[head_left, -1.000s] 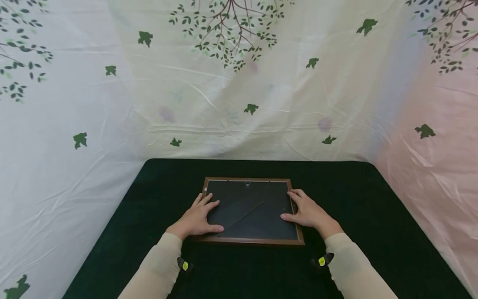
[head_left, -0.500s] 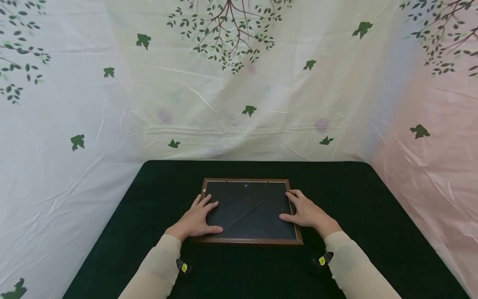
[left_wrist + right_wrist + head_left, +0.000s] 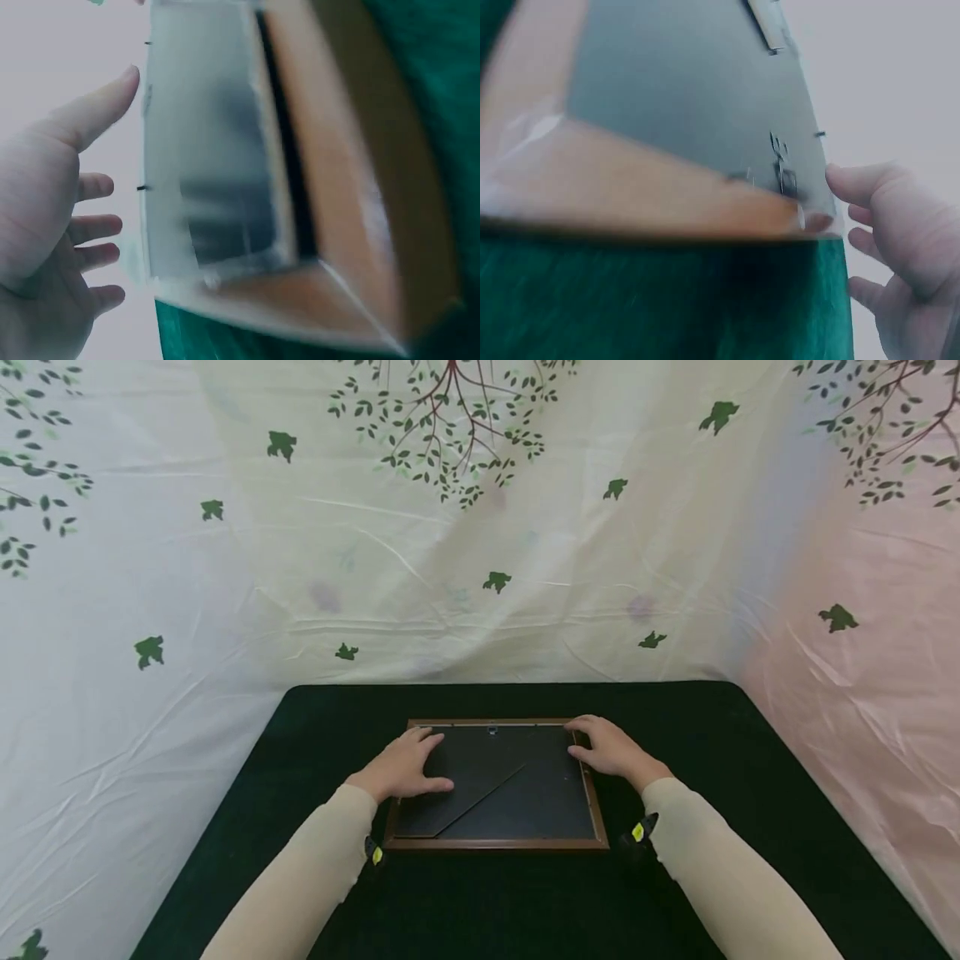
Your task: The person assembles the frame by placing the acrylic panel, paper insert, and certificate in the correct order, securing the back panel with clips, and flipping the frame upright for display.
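Observation:
A picture frame (image 3: 487,843) with a brown wooden border lies face down, its black back panel (image 3: 517,802) showing. A slanted line marks the stand on that panel, and a small metal hanger (image 3: 492,730) sits near the far edge. My left hand (image 3: 403,767) is over the far left part of the frame, thumb spread from the fingers. At the far right corner is my right hand (image 3: 609,747), fingertips right at the border. Both wrist views, somewhat blurred, show the left hand (image 3: 45,210) and right hand (image 3: 911,232) with loosely bent fingers beside the panel, gripping nothing.
Dark green cloth (image 3: 480,902) covers the table under the frame. Behind and at both sides hangs a pale curtain (image 3: 420,568) printed with branches and green leaf shapes. A dark band with a yellow tag (image 3: 639,832) is on each sleeved wrist.
Both hands have slid from the frame's left and right sides toward its far corners. The near left corner, covered before, now shows. The frame stays in about the same place.

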A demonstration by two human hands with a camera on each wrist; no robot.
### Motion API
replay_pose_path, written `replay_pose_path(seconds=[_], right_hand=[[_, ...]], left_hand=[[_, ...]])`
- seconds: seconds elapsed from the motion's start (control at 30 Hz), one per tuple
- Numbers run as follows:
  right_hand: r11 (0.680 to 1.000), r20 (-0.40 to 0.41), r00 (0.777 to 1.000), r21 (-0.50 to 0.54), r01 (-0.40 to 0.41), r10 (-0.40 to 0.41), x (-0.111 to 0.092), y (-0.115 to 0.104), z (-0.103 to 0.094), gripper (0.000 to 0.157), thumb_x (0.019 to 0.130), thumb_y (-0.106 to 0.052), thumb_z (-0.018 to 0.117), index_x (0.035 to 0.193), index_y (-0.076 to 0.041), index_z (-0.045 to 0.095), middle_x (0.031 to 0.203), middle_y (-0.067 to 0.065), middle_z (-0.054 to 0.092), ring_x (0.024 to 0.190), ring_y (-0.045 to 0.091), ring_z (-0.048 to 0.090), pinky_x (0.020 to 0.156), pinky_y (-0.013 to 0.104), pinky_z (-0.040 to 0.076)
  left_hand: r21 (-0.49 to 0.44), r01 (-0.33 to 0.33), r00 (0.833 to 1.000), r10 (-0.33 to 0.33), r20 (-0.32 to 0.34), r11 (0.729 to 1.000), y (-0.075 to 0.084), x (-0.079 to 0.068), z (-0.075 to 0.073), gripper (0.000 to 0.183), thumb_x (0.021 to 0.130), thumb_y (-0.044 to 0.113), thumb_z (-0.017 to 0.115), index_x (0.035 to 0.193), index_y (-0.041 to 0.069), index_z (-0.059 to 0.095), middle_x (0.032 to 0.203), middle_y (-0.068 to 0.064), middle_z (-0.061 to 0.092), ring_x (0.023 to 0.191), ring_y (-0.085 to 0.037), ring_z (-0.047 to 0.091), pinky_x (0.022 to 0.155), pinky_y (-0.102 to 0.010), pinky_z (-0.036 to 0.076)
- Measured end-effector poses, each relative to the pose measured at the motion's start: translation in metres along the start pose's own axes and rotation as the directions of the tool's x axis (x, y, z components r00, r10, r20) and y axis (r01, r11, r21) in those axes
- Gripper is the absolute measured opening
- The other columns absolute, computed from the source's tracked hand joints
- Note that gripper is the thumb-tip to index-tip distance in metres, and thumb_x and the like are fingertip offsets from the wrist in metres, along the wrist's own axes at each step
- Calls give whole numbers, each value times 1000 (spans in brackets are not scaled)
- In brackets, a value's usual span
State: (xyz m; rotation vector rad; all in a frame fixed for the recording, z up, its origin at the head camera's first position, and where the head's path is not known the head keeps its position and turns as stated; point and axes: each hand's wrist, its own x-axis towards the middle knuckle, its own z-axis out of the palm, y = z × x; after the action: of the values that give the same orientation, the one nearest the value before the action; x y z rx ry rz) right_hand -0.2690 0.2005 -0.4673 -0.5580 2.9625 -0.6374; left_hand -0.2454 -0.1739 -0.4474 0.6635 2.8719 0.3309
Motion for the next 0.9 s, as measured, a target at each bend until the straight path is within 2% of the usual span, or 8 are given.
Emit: replay_pose_path(seconds=[0.07,0.17,0.3,0.4,0.63,0.9], right_hand=[[1000,19,1000,10,13,-14,11,-2,3,46,94,-24,63,136,-9,54,140,14,49,130,33,43,105,52,35],[999,47,999,42,21,-23,24,-8,9,46,95,-25,63,137,-11,53,141,12,48,132,32,41,106,51,34],[997,56,998,64,34,-38,34,-13,14,47,95,-22,62,139,-11,51,143,12,46,133,33,39,107,52,33],[997,59,996,50,59,-62,38,-15,15,47,96,-20,61,140,-11,50,144,14,44,134,35,38,106,54,33],[997,61,996,23,71,-72,37,-13,20,44,97,-22,59,140,-14,50,145,15,41,134,38,34,106,56,31],[997,53,996,15,76,-76,37,-13,20,42,98,-22,58,139,-17,52,145,14,41,135,37,34,106,57,30]], left_hand=[[-12,-15,1000,15,13,1000,5,13,1,94,77,64,68,148,12,37,154,-14,28,141,-32,26,110,-51,29],[-10,-36,998,37,54,999,14,28,6,98,75,69,66,149,11,36,154,-14,28,141,-31,26,109,-51,31],[16,-61,994,59,96,998,28,39,15,98,74,75,62,149,17,37,155,-13,26,142,-31,25,108,-50,32],[21,-50,994,47,95,999,33,41,19,96,73,76,62,149,22,38,155,-12,25,141,-31,25,108,-49,32],[-2,-28,997,28,74,1000,33,40,27,95,73,74,63,150,25,36,157,-10,22,142,-31,22,109,-50,31],[-27,-6,996,8,89,1000,36,38,24,95,74,72,64,150,25,34,158,-10,19,143,-32,20,110,-52,28]])
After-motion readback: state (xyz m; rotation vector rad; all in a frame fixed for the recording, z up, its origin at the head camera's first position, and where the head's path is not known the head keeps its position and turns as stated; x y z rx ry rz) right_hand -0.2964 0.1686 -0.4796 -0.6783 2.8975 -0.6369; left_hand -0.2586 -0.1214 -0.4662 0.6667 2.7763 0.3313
